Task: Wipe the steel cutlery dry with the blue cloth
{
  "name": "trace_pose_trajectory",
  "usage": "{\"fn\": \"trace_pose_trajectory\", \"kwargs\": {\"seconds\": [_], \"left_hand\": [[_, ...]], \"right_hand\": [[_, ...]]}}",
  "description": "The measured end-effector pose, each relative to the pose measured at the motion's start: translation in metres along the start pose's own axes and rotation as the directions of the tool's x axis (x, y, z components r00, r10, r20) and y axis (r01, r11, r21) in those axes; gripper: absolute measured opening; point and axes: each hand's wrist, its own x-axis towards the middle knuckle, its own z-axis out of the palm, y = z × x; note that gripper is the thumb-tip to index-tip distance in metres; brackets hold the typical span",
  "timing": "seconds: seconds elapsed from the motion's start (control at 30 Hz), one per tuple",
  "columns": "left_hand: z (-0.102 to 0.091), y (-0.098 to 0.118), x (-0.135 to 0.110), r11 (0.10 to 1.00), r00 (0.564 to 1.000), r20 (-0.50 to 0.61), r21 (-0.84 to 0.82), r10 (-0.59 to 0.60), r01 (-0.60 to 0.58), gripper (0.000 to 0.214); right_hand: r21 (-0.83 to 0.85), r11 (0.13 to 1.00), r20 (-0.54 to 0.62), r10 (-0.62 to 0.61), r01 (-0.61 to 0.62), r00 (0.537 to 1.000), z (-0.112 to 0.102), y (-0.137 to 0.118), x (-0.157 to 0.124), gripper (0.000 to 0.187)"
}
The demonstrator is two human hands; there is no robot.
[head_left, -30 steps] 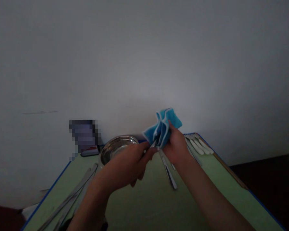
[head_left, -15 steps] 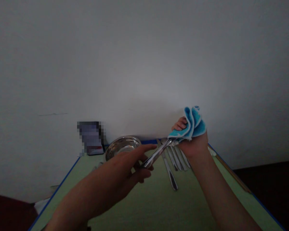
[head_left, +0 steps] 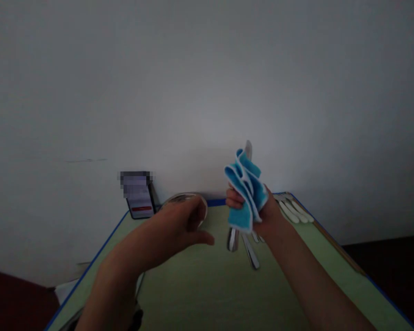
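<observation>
My right hand (head_left: 262,216) is raised above the green table (head_left: 207,294), closed round a folded blue cloth (head_left: 245,193) and a steel utensil (head_left: 232,238). The utensil stands nearly upright inside the cloth; one end pokes out above and the other hangs below my fist. My left hand (head_left: 181,225) hovers to the left of it with loosely curled fingers and nothing in them, in front of a steel bowl (head_left: 202,202).
Several steel utensils (head_left: 251,250) lie on the table under my right hand. White-handled cutlery (head_left: 293,211) lies at the far right corner. A phone (head_left: 140,202) leans on the wall at the back left. The table has a blue edge.
My left hand has let go of the utensil's handle and drawn back left. My right hand has turned the utensil upright inside the cloth and moved slightly left.
</observation>
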Motion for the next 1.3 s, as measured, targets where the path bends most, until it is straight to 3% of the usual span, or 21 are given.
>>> {"fn": "trace_pose_trajectory", "kwargs": {"seconds": [0.03, 0.1, 0.23, 0.37, 0.5, 0.63, 0.77, 0.9, 1.03, 1.3], "left_hand": [[-0.001, -0.002, 0.0, 1.0, 1.0, 0.013, -0.015, 0.0, 0.0, 0.022], [-0.004, -0.005, -0.001, 0.998, 0.997, -0.069, -0.045, -0.048, 0.045, 0.02], [-0.008, -0.002, -0.002, 0.981, 0.945, -0.305, -0.182, -0.12, 0.066, 0.034], [-0.006, 0.004, 0.001, 0.952, 0.937, -0.332, -0.308, -0.109, 0.002, 0.027], [-0.006, 0.002, 0.004, 0.956, 0.927, -0.356, -0.292, -0.118, 0.01, 0.02], [-0.011, -0.008, 0.005, 0.955, 0.93, -0.329, -0.289, -0.164, 0.067, 0.02], [-0.012, -0.017, 0.001, 0.931, 0.988, -0.1, -0.355, -0.122, 0.079, 0.019], [-0.011, -0.015, -0.001, 0.923, 0.999, 0.037, -0.382, -0.04, 0.051, 0.021], [-0.011, -0.004, -0.002, 0.925, 0.998, 0.056, -0.379, -0.016, 0.036, 0.021], [-0.013, -0.005, -0.001, 0.833, 0.993, 0.119, -0.547, -0.024, 0.086, 0.019]], "right_hand": [[-0.114, 0.992, 0.002, 0.061, -0.06, 0.998, -0.003, 0.0, -0.001, 0.032], [-0.359, 0.922, -0.026, 0.148, -0.147, 0.989, -0.01, -0.002, -0.004, 0.026], [-0.751, 0.637, 0.047, 0.315, -0.175, 0.948, -0.019, -0.014, -0.013, 0.035], [-0.93, 0.36, 0.117, 0.49, -0.078, 0.864, -0.022, -0.025, -0.018, 0.044], [-0.983, 0.186, 0.102, 0.52, 0.004, 0.848, -0.027, -0.035, -0.017, 0.046], [-0.995, 0.101, 0.028, 0.515, -0.028, 0.857, -0.036, -0.048, -0.017, 0.049], [-0.997, 0.04, -0.029, 0.55, -0.061, 0.835, -0.042, -0.053, -0.018, 0.052], [-1.0, -0.012, 0.001, 0.567, 0.01, 0.823, -0.038, -0.051, -0.018, 0.054], [-0.997, -0.017, 0.057, 0.545, 0.079, 0.837, -0.029, -0.052, -0.022, 0.05], [-0.992, -0.106, 0.009, 0.479, 0.068, 0.878, -0.024, -0.058, -0.029, 0.04]]}}
